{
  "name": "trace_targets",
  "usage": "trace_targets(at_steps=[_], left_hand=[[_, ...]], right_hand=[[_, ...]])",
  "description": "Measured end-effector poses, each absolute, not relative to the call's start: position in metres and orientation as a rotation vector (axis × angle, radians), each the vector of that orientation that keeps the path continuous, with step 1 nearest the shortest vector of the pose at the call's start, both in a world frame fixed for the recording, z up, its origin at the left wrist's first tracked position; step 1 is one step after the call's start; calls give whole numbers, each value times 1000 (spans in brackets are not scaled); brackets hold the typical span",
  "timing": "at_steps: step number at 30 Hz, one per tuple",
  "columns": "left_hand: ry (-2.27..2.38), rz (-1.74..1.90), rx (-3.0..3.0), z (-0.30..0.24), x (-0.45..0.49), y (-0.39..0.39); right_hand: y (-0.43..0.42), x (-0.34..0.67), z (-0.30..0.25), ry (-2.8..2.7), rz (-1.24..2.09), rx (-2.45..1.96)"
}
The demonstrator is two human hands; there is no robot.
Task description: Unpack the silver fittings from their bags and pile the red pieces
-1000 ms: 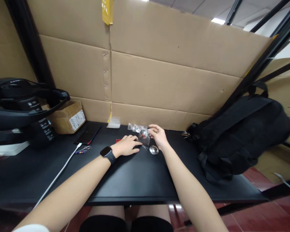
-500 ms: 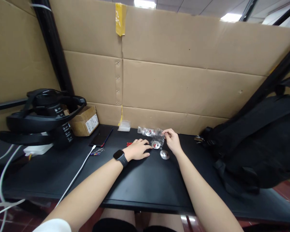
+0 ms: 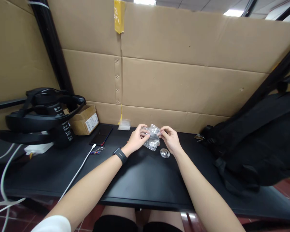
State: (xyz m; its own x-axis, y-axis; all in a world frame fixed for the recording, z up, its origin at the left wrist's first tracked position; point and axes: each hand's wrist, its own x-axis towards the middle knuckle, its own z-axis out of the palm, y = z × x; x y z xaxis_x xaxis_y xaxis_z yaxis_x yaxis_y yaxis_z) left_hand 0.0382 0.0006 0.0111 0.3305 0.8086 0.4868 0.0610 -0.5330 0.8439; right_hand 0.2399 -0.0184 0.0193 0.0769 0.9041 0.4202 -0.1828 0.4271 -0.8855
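Observation:
A crinkled clear plastic bag (image 3: 152, 139) is held up just above the black table, between my two hands. My right hand (image 3: 171, 139) pinches its right edge with thumb and fingertips. On the other side my left hand (image 3: 136, 138), wearing a black watch, has its fingers bent and closed on the left part of the bag. What lies behind the bag is mostly hidden. A shiny round disc (image 3: 164, 153), clear or silvery, rests on the table below my right fingers.
To the left are a phone (image 3: 101, 135) with a white cable, a keyring (image 3: 97, 150), a cardboard box (image 3: 85, 120) and a black headset (image 3: 38, 119). Small clear cases (image 3: 124, 124) sit by the cardboard wall (image 3: 169, 87). A black backpack (image 3: 258, 138) stands at right.
My left hand has risen off the table and closed on the plastic bag. The bag has been lifted and spread between both hands, now covering the round pieces behind it.

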Motion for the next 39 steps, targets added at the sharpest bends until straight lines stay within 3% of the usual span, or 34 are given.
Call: trace_targets(at_steps=[6, 18, 33, 39], left_hand=[[762, 1241, 1728, 9, 37, 3], [888, 1290, 1849, 4, 44, -1], [846, 1071, 1921, 19, 25, 6], [931, 1357, 2317, 27, 21, 0]], right_hand=[[-24, 240, 16, -1357, 1161, -874], [-14, 257, 15, -1318, 879, -1014], [-22, 243, 17, -1490, 964, -932], [-21, 239, 17, -1449, 887, -993]])
